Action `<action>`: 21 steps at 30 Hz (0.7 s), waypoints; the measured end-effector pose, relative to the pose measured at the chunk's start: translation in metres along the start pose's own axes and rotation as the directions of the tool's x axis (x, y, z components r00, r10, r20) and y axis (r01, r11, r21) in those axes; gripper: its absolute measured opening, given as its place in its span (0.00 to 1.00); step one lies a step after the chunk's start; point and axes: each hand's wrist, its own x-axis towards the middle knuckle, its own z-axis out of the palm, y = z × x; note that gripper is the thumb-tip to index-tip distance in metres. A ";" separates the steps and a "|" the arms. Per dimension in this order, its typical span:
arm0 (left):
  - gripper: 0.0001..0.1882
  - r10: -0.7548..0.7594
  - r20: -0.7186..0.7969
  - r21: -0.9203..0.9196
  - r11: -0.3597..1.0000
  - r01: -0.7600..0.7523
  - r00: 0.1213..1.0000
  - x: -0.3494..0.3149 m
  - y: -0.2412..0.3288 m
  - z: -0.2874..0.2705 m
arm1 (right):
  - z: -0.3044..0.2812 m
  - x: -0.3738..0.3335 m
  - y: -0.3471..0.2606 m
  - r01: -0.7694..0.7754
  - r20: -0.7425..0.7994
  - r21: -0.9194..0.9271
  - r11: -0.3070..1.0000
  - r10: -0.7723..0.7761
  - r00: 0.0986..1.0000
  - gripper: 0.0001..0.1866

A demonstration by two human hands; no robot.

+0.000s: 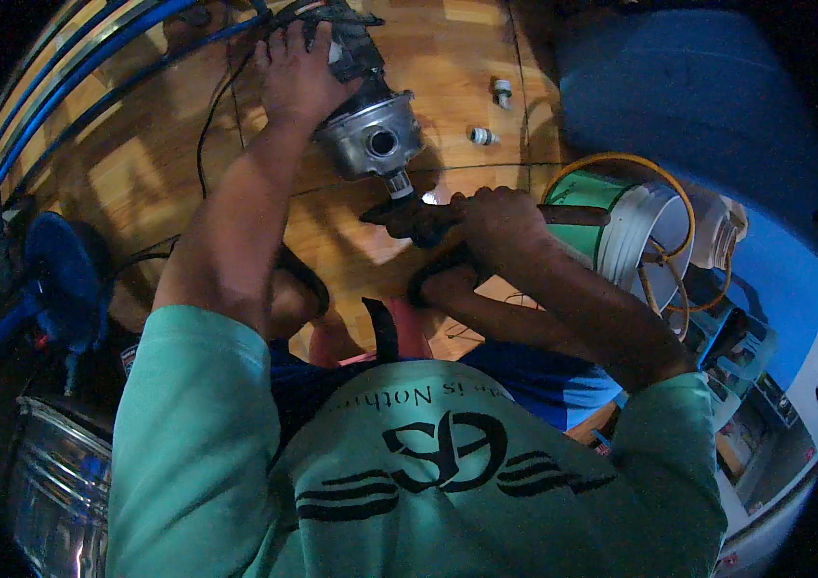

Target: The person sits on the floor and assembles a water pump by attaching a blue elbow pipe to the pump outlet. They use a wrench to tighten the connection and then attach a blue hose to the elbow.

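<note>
A water pump (370, 130) with a shiny metal housing and a dark motor end lies on the floor ahead of me. My left hand (303, 82) grips its dark end, fingers spread over the body. From the near side of the housing a pale threaded fitting (396, 183) sticks out toward me. My right hand (500, 222) is closed round the handle of a dark pipe wrench (572, 215). The wrench's jaws are at the fitting's near end; shadow hides how they sit on it.
Two small white fittings (502, 93) (483, 136) lie on the wood-patterned floor (457, 58). At right stands a green and white bucket (621, 226) with an orange hose (683, 193). A blue rack (120, 48) is at far left, and a blue round object (67, 270) is nearer.
</note>
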 end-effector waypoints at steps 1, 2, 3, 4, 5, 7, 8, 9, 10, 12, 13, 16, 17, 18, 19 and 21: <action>0.52 0.004 0.005 -0.011 1.000 -0.004 1.000 0.000 0.000 0.001 | 0.001 0.001 -0.007 -0.021 -0.029 -0.030 0.999 0.020 0.999 0.14; 0.52 0.006 0.010 -0.020 1.000 -0.006 1.000 0.001 -0.001 0.002 | 0.000 0.002 -0.012 -0.041 -0.059 -0.060 0.997 0.038 0.998 0.14; 0.52 0.008 0.016 -0.030 1.000 -0.007 1.000 0.001 -0.001 0.003 | -0.005 0.002 -0.015 -0.056 -0.033 -0.038 0.998 0.055 0.998 0.13; 0.52 0.007 0.038 -0.012 1.000 -0.006 0.999 0.001 -0.001 0.001 | -0.013 0.002 -0.016 -0.068 -0.004 -0.015 0.998 0.068 0.998 0.12; 0.53 0.004 0.061 0.005 1.000 -0.005 0.998 0.000 0.000 -0.002 | -0.018 0.002 -0.017 -0.080 0.024 0.008 0.997 0.080 0.996 0.12; 0.52 0.000 0.073 0.004 1.000 0.000 0.997 0.000 0.000 -0.004 | -0.018 0.004 -0.019 -0.085 0.023 -0.015 0.996 0.085 0.996 0.12; 0.52 -0.002 0.064 -0.016 1.000 0.003 0.998 -0.001 0.000 -0.004 | -0.018 0.004 -0.020 -0.087 0.022 -0.027 0.996 0.088 0.996 0.11; 0.52 -0.003 0.054 -0.035 0.999 0.005 0.999 -0.001 0.000 -0.004 | -0.022 0.003 -0.020 -0.090 0.055 -0.033 0.995 0.092 0.994 0.11; 0.52 -0.004 0.047 -0.034 0.999 0.006 0.999 -0.001 -0.001 -0.002 | -0.028 0.002 -0.019 -0.090 0.088 -0.034 0.995 0.093 0.992 0.11; 0.52 -0.006 0.033 -0.030 1.000 0.007 0.999 -0.001 -0.001 0.002 | -0.027 0.005 -0.016 -0.087 0.111 -0.044 0.995 0.091 0.990 0.12; 0.52 -0.003 0.032 -0.030 1.000 0.004 0.999 -0.001 -0.001 0.002 | -0.022 0.009 -0.014 -0.087 0.102 -0.051 0.995 0.092 0.991 0.12; 0.51 0.001 0.026 -0.031 1.000 -0.001 1.000 -0.001 -0.001 0.003 | -0.021 0.007 -0.007 -0.072 0.085 -0.091 0.993 0.080 0.993 0.13; 0.51 0.000 0.023 -0.032 0.999 0.000 1.000 -0.001 -0.003 0.004 | -0.023 0.006 -0.005 -0.061 0.080 -0.108 0.992 0.070 0.994 0.14; 0.51 -0.002 0.020 -0.033 0.999 0.002 1.000 -0.001 -0.005 0.005 | -0.019 0.009 0.002 -0.044 0.057 -0.088 0.995 0.050 0.997 0.14; 0.51 0.002 0.032 -0.041 0.999 -0.001 0.999 -0.005 -0.001 0.004 | -0.007 0.008 0.012 -0.034 0.045 -0.060 0.998 0.037 0.998 0.14; 0.52 -0.003 0.037 -0.040 0.999 0.004 0.999 -0.004 0.002 -0.001 | 0.011 0.012 0.032 0.009 -0.027 -0.035 0.999 -0.010 1.000 0.14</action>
